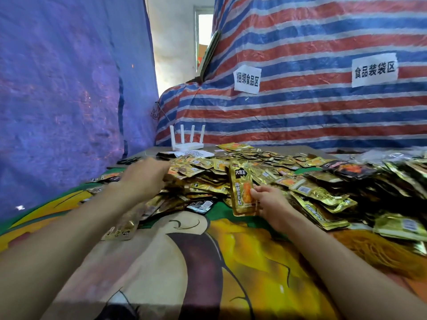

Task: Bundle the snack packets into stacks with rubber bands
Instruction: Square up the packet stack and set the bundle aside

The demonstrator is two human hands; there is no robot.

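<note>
The fingers [256, 194] of my right hand [271, 204] pinch a gold snack packet [242, 185] by its lower edge, upright just before the pile of packets [312, 185] on the tabletop [184, 262]. My left hand [147, 174] rests blurred on the pile, and I cannot tell its grip. The foil looks light, floppy and slick, so I'd clamp stacks across the flat faces.

white router [188, 146] near striped tarp [300, 116]; paper signs [246, 79]
</note>
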